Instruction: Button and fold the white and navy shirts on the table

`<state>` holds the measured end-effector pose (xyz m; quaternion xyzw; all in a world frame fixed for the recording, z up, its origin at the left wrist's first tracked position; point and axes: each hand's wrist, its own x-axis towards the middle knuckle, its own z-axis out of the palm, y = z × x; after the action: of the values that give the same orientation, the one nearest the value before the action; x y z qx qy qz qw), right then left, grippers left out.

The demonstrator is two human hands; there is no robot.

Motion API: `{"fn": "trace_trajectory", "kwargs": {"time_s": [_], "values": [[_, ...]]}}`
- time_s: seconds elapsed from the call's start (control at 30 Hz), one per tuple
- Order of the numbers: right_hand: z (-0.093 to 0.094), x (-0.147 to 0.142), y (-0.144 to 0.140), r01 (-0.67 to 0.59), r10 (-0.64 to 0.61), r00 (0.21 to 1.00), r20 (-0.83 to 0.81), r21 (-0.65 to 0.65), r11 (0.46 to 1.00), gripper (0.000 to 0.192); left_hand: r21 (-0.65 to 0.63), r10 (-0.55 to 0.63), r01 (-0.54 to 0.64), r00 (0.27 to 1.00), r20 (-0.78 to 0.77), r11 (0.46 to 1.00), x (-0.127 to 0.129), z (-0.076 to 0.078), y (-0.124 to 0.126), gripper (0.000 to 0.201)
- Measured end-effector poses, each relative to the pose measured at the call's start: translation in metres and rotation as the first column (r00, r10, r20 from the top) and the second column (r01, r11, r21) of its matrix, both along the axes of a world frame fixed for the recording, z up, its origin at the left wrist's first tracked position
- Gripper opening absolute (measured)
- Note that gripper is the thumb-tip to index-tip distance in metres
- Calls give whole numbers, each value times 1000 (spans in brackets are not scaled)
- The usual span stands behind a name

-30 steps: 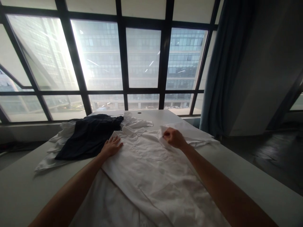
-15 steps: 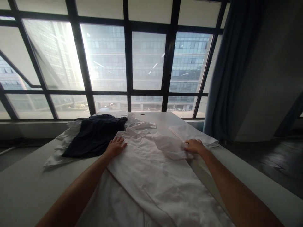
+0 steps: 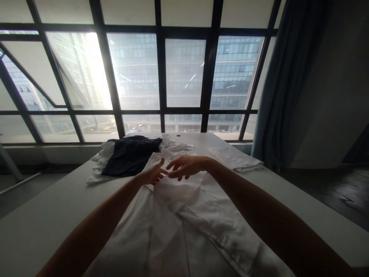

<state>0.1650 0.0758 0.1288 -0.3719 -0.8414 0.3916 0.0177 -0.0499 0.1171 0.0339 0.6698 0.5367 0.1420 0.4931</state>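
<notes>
A white shirt [image 3: 173, 204] lies spread on the table with its collar end away from me. Its right side is folded inward over the front. My left hand [image 3: 152, 174] is at the shirt's upper left, fingers apart and nothing held. Close beside it, over the upper middle of the shirt, my right hand [image 3: 187, 166] has loosely bent, parted fingers with no cloth gripped. The fingertips of both hands nearly meet. Part of the collar is hidden behind my hands.
On the far left of the white table [image 3: 52, 219] lies a dark navy garment [image 3: 127, 154] on top of white clothes [image 3: 96, 165]. A folded white garment [image 3: 235, 157] rests at the far right. Windows stand behind the table, with a blue curtain [image 3: 276, 96] to the right.
My right hand has moved left from the shirt's right edge to its middle, and that side now lies folded inward. My left hand has shifted slightly right. The view has turned a little left.
</notes>
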Motion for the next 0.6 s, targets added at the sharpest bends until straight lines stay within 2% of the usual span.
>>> {"fn": "trace_trajectory", "kwargs": {"time_s": [0.07, 0.1, 0.2, 0.23, 0.3, 0.37, 0.43, 0.53, 0.6], "values": [[-14, 9, 7, 73, -79, 995, 59, 105, 992, 59, -98, -35, 33, 999, -13, 995, -14, 4, -18, 81], [-24, 18, 15, 134, -157, 982, 108, 194, 972, 53, -98, -27, 21, 998, -60, 995, -20, 4, -25, 74], [-63, 49, 41, 232, -377, 900, 218, 492, 839, 38, -25, 1, -7, 978, -211, 1000, -30, -5, -41, 49], [-77, 60, 48, 239, -424, 873, 240, 548, 802, 37, -11, 7, -10, 974, -226, 1000, -31, -8, -45, 43], [-102, 78, 58, 260, -487, 827, 281, 577, 775, 39, 1, 24, -24, 974, -227, 1000, -34, -12, -53, 37], [-121, 92, 63, 283, -509, 811, 289, 568, 773, 39, -23, 31, -37, 971, -239, 999, -38, -10, -60, 47], [-132, 101, 65, 295, -509, 823, 252, 576, 762, 38, -92, -10, -14, 966, -257, 996, -45, -5, -67, 66], [-139, 108, 67, 310, -555, 801, 226, 637, 706, 37, -234, -154, 99, 960, -234, 967, -57, 5, -76, 85], [-141, 112, 70, 325, -612, 755, 236, 676, 662, 36, -291, -179, 125, 970, -167, 948, -65, 10, -81, 84]]}}
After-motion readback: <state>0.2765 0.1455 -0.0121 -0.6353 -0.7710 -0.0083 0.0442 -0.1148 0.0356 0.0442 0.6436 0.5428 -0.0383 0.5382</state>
